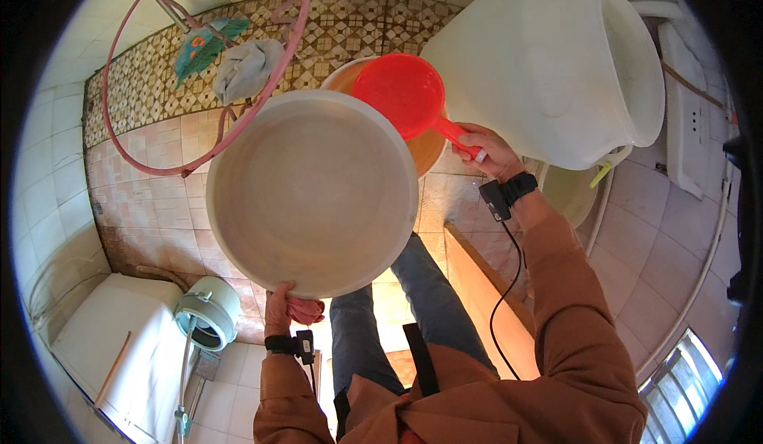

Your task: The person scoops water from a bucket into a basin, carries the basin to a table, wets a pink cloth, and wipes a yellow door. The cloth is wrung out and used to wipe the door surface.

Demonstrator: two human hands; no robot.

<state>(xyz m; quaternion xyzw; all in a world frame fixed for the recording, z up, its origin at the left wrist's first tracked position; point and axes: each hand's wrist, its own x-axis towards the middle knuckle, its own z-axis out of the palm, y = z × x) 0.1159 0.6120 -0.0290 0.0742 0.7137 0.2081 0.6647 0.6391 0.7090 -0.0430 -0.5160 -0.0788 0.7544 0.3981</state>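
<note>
My left hand (278, 311) grips the near rim of a large pale round basin (316, 194), whose inside faces up towards me. A pink cloth (306, 311) hangs beside the fingers below the rim; whether the hand holds it too is hard to tell. In my right hand (490, 149) is the handle of a red plastic water dipper (402, 95), to the right of the basin's far side. Under the dipper, an orange-brown basin (430, 157) is partly hidden by it and by the pale basin.
A big white plastic barrel (518, 57) stands at the far right, with a pale tub (569, 191) below. A pink hose (274, 86) loops at upper left near a grey cloth (247, 71). Lower left are a green mop bucket (216, 313) and a white appliance (128, 319).
</note>
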